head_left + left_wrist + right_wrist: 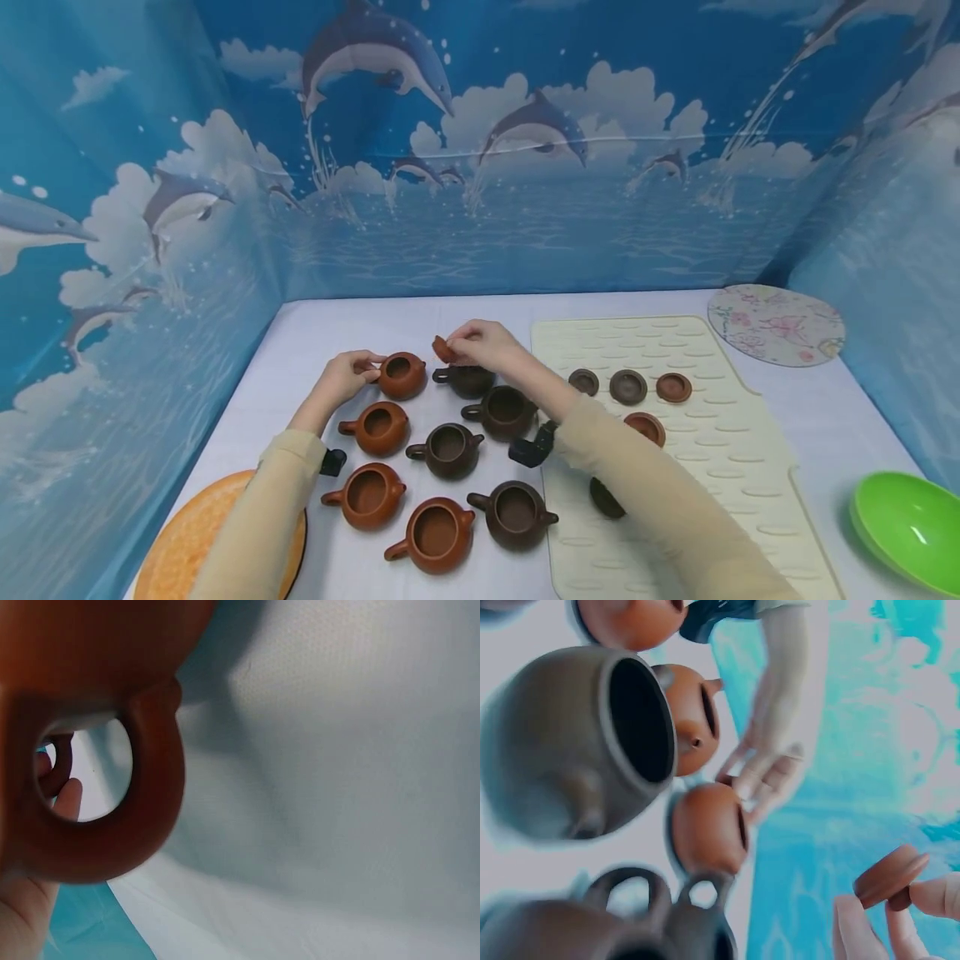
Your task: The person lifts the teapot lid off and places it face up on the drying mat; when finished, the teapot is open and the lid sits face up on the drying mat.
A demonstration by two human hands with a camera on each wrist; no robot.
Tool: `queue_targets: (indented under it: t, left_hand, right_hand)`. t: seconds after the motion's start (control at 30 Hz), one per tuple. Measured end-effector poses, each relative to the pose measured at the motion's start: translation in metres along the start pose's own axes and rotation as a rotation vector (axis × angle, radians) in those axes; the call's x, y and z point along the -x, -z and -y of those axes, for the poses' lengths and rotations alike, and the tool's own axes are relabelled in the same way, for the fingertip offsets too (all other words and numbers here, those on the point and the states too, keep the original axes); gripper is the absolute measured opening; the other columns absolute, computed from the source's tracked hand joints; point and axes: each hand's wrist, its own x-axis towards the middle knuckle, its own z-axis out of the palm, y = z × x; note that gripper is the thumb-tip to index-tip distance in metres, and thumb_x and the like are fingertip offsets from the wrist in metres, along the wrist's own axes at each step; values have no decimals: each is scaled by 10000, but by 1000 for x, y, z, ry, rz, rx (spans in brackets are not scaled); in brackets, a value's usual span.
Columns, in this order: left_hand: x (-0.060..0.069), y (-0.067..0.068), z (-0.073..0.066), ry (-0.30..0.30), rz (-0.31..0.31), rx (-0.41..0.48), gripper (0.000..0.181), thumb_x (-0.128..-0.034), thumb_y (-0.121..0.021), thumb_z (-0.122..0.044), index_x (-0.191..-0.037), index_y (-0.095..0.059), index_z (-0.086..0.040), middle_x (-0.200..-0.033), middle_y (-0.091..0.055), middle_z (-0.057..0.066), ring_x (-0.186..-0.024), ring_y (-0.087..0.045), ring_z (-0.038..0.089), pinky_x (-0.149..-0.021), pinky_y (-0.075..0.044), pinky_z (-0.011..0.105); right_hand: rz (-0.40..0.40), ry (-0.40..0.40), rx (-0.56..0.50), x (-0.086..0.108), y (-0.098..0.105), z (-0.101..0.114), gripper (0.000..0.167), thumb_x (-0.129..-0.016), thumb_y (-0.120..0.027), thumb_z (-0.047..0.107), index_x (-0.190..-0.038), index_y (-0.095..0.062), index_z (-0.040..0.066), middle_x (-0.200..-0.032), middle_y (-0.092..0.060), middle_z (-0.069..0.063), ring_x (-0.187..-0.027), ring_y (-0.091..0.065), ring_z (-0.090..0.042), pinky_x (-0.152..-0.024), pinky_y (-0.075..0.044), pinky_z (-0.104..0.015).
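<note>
At the far left of the teapot group, my left hand [343,380] grips the handle of a lidless reddish-brown teapot [402,376]. In the left wrist view, fingers [69,799] show by its small handle [61,769], mostly behind another teapot's large handle [154,802]. My right hand [486,343] pinches a reddish-brown lid [444,349] by its knob. That lid [889,877] is tilted in the air, to the right of the held teapot and apart from it. Just below the right hand stands a dark brown teapot [471,382].
Several more lidless teapots, reddish [369,495] and dark [517,515], stand nearer. Loose lids [628,387] lie on a cream mat [735,492], partly under the right sleeve. A green bowl [911,529], an orange round board [195,533] and a patterned oval [776,325] lie around.
</note>
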Motion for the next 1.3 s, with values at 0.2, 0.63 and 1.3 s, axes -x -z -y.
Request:
queue_targets:
  t: [0.2, 0.63, 1.3]
  left_hand:
    - [1, 0, -1, 4, 9, 0, 299, -967, -630, -133, -1262, -658, -89, -1162, -671, 174, -1126, -605, 344, -974, -485, 504]
    - [1, 3, -2, 8, 26, -11, 313, -976, -615, -126, -1286, -640, -89, -1193, -659, 190, -1162, -590, 360, -987, -478, 514]
    - [2, 2, -2, 6, 25, -8, 312, -976, -615, -128, -1284, -640, -81, -1169, -661, 193, -1124, -594, 355, -972, -477, 521]
  right_hand:
    - [76, 5, -189, 58, 76, -32, 362, -1032, -477, 148, -1299, -504, -97, -1271, -580, -181, -1080, -659, -161, -969, -527, -290]
    - [17, -24, -552, 170, 187, -134, 241, -1072, -401, 155, -1238, -567, 101, -1126, -644, 58, -1055, -675, -83, -944, -539, -305]
    - [-278, -300, 483, 192, 191, -158, 672, -1002, -475, 518, -1351, -546, -52, -1388, -485, -344, -1274, -444, -530, -984, -409, -614]
